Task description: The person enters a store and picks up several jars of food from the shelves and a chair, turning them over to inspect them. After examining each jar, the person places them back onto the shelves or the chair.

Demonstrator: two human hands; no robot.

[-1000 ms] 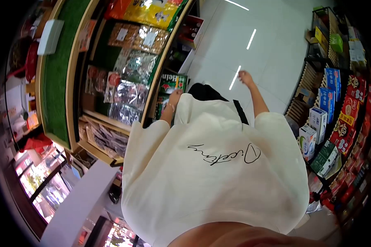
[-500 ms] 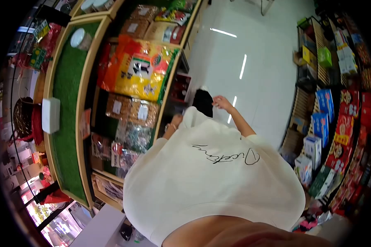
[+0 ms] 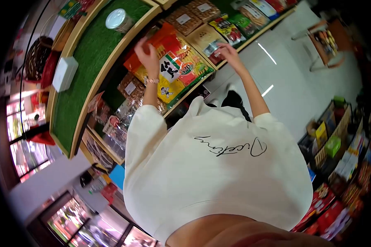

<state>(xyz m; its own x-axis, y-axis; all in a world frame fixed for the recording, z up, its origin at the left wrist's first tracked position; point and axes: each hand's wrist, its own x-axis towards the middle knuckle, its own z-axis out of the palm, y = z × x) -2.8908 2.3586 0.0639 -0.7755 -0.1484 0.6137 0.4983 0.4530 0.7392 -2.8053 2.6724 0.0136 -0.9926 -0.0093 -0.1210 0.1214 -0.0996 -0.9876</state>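
A large orange and yellow plastic bag (image 3: 175, 80) with printed characters lies on the wooden display shelf in front of me. Over its upper left part, my left hand (image 3: 147, 57) reaches with thumb and fingers apart, holding nothing. My right hand (image 3: 230, 55) is at the shelf's front edge, fingers stretched out and parted, also without anything in it. Just beyond its fingertips is a tan pack with a clear and red part (image 3: 208, 43). Left of the big bag sits a labelled brown pack (image 3: 131, 87).
Green turf lines the upper shelf (image 3: 88, 61), which carries a white-lidded tub (image 3: 118, 20) and a white box (image 3: 65, 74). Brown packs (image 3: 184, 19) and colourful bags (image 3: 228, 29) lie farther along. A chair (image 3: 325, 43) stands on the tiled floor; stocked racks (image 3: 329, 140) are at right.
My view and body have turned to the right along the shelf. My left hand has come up from low beside the shelf to over the big bag; my right hand has moved from the aisle to the shelf edge.
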